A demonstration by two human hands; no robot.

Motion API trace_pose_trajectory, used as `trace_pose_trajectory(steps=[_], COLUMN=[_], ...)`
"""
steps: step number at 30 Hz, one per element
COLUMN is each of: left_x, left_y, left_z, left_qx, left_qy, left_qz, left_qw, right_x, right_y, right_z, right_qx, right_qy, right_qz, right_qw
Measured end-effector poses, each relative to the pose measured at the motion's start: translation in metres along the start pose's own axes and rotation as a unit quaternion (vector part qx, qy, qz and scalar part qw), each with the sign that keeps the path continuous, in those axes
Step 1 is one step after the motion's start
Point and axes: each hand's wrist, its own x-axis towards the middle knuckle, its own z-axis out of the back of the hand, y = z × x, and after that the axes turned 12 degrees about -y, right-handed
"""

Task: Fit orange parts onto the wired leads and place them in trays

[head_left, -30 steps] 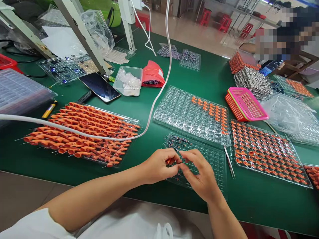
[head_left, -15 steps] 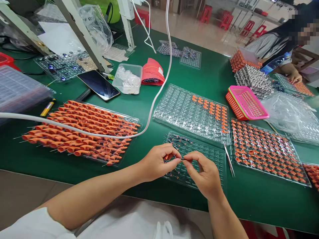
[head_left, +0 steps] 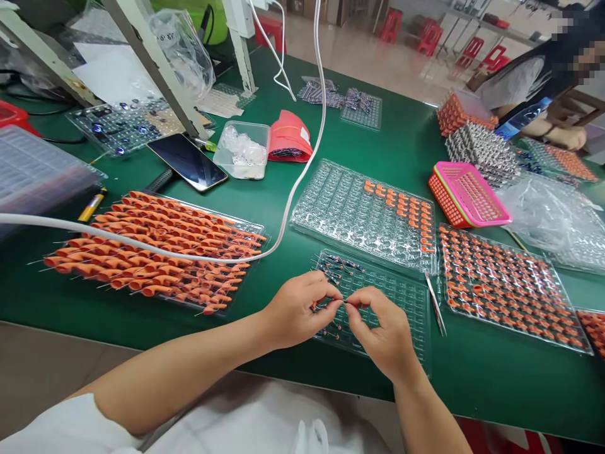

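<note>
My left hand (head_left: 302,309) and my right hand (head_left: 378,325) meet above a clear plastic tray (head_left: 401,296), thumb and forefinger pinched on each. Between the fingertips is a small dark piece (head_left: 345,301), mostly covered, whose kind I cannot make out. Several dark wired parts with orange ends (head_left: 340,261) lie at the tray's left side, some behind my left hand. Just beyond is a larger clear tray (head_left: 340,202) with small orange pieces (head_left: 411,211) in its right part. Metal tweezers (head_left: 435,306) lie right of my right hand.
Orange tubular parts (head_left: 161,249) fill a tray on the left, crossed by a white cable (head_left: 212,257). A filled tray (head_left: 510,287) and stacked baskets (head_left: 467,192) stand right. A phone (head_left: 189,161), a clear box (head_left: 242,150) and a red pouch (head_left: 289,137) lie behind. A co-worker (head_left: 534,82) sits far right.
My hands stay pinched together over the tray, with only a slight shift of the fingers. The co-worker's arm at the far right has moved.
</note>
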Motion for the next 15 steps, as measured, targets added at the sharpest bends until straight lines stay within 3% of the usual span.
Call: trace_pose_trajectory(steps=[8,15], left_x=[-0.0004,0.0005], left_y=[-0.0008,-0.0006], left_z=[-0.0015,-0.0021], left_qx=[-0.019,-0.053], left_qy=[-0.044,-0.085], left_qz=[-0.047,-0.091], left_qw=[0.998,0.991], right_x=[-0.0017,-0.0056], right_y=[0.0058,0.0072], right_z=[-0.0045,-0.0071], right_qx=[-0.015,0.036], right_qy=[-0.05,-0.067], right_qz=[0.003,-0.051], right_qw=[0.999,0.996])
